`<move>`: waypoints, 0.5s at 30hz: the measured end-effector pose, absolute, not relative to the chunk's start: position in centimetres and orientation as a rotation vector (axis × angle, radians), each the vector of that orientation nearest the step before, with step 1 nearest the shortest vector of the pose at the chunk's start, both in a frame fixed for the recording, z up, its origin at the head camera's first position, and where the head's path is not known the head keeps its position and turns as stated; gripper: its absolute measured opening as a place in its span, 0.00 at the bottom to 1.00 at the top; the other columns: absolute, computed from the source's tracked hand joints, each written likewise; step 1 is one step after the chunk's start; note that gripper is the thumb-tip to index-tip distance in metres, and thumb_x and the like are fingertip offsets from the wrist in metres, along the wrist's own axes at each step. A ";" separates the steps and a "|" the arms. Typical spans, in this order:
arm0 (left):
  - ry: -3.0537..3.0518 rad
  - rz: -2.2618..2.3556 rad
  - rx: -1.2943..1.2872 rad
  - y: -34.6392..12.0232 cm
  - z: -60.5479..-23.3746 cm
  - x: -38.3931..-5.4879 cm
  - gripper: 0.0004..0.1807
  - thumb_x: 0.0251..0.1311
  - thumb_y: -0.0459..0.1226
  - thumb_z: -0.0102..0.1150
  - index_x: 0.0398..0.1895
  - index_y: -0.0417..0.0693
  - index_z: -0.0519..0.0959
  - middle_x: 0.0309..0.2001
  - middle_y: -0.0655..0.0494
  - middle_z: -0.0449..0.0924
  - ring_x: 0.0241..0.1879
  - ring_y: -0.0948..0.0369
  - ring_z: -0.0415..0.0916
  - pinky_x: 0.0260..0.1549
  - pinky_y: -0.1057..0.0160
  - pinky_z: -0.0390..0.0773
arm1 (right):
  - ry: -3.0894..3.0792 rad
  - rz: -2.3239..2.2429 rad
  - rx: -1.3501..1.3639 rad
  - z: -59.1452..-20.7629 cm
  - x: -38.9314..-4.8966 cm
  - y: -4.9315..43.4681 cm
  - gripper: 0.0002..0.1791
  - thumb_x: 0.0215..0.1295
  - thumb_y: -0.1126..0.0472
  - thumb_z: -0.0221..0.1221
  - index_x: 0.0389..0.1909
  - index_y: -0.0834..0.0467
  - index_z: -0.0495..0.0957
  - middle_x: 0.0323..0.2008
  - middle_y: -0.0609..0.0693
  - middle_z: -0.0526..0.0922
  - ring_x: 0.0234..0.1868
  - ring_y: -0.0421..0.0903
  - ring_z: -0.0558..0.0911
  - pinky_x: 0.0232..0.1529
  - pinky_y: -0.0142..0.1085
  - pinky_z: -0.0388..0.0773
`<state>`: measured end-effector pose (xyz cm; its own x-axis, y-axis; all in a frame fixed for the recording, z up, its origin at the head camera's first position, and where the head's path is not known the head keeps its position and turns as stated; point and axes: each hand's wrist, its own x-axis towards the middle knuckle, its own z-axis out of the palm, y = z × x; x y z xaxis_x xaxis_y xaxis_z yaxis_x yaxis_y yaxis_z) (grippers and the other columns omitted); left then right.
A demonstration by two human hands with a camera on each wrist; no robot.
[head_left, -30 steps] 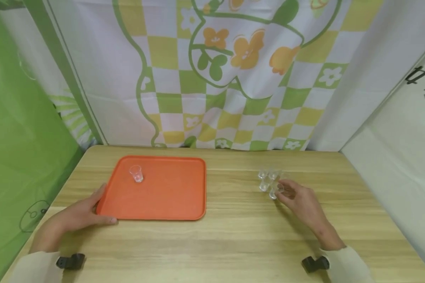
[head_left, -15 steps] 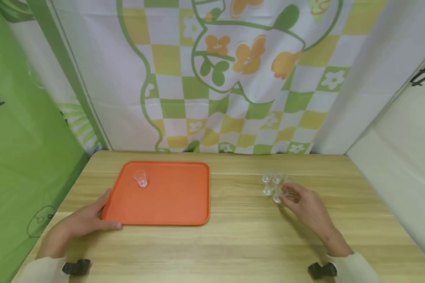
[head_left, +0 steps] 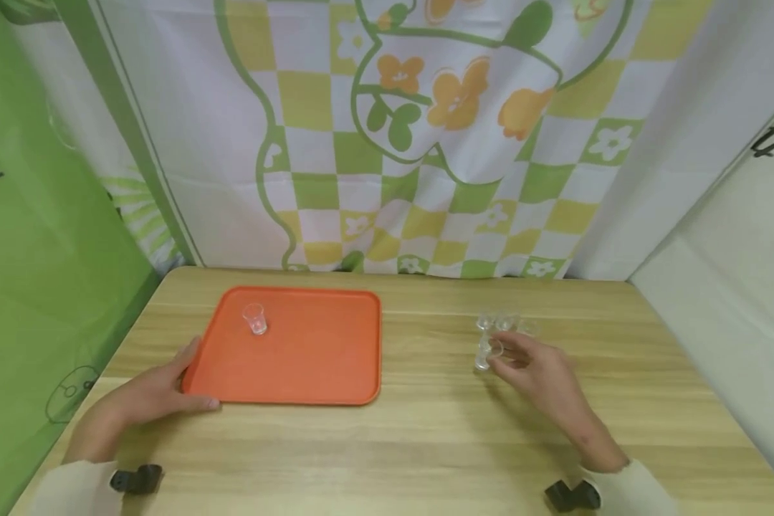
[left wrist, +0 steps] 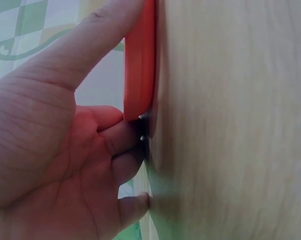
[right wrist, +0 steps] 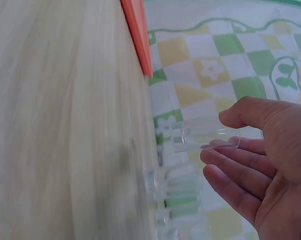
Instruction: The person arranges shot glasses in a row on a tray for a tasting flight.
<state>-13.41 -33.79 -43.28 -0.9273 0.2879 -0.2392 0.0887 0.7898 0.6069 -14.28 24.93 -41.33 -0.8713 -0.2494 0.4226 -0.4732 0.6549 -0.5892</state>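
My left hand (head_left: 158, 390) holds the near-left corner of the orange tray (head_left: 297, 358), thumb along the front edge and fingers at the left side. On the tray's back left stands a clear shot glass (head_left: 255, 319). With thumb and fingertips my right hand (head_left: 542, 369) pinches another clear shot glass (right wrist: 203, 134) by its upper part. In the right wrist view its base is slightly off the table. Just behind it, several more shot glasses (head_left: 504, 322) stand close together, partly hidden by the hand.
Everything rests on a wooden table (head_left: 387, 459). A patterned curtain (head_left: 426, 165) hangs behind its far edge. A green cloth (head_left: 39, 236) hangs at the left, and a pale wall (head_left: 729, 251) runs along the right.
My right hand has shifted left with the pinched shot glass, away from its former place in the group. The left hand stays at the tray corner. The head view has tilted slightly.
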 end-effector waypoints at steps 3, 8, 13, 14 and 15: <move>2.668 0.866 0.294 -33.8 -43.2 -13.5 0.66 0.59 0.53 0.72 0.80 0.30 0.36 0.74 0.16 0.39 0.70 0.21 0.46 0.61 0.23 0.55 | -2.583 1.090 0.594 -41.1 -14.6 23.9 0.21 0.60 0.71 0.72 0.54 0.70 0.82 0.46 0.61 0.88 0.42 0.54 0.89 0.39 0.33 0.86; 2.661 0.886 0.290 -33.8 -43.2 -13.6 0.66 0.59 0.54 0.72 0.81 0.31 0.36 0.74 0.17 0.39 0.70 0.21 0.45 0.62 0.23 0.54 | -2.613 1.150 0.628 -40.9 -15.5 22.0 0.21 0.63 0.68 0.71 0.56 0.71 0.81 0.46 0.61 0.88 0.44 0.54 0.89 0.41 0.37 0.86; 2.654 0.907 0.298 -33.8 -43.3 -13.5 0.66 0.59 0.53 0.72 0.81 0.31 0.35 0.74 0.16 0.38 0.70 0.21 0.44 0.62 0.22 0.54 | -2.602 1.131 0.722 -41.2 -16.5 20.3 0.21 0.65 0.68 0.70 0.57 0.69 0.81 0.46 0.60 0.88 0.44 0.55 0.89 0.40 0.40 0.87; 2.655 0.905 0.302 -33.8 -43.3 -13.5 0.66 0.59 0.52 0.72 0.80 0.30 0.35 0.74 0.16 0.38 0.70 0.21 0.44 0.62 0.22 0.54 | -2.601 1.131 0.736 -41.2 -16.6 20.0 0.21 0.65 0.68 0.70 0.57 0.69 0.81 0.46 0.60 0.88 0.45 0.55 0.88 0.40 0.40 0.87; 2.655 0.902 0.301 -33.8 -43.4 -13.5 0.66 0.59 0.52 0.72 0.81 0.31 0.35 0.74 0.16 0.38 0.70 0.21 0.44 0.61 0.22 0.54 | -2.604 1.132 0.738 -41.3 -16.7 19.7 0.21 0.65 0.68 0.70 0.57 0.68 0.81 0.47 0.60 0.88 0.45 0.55 0.88 0.40 0.40 0.87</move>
<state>-13.46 -33.80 -43.37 -0.9265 0.2967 -0.2313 0.0943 0.7783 0.6208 -16.73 19.67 -41.31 -0.8533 -0.3622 0.3750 -0.5213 0.5804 -0.6256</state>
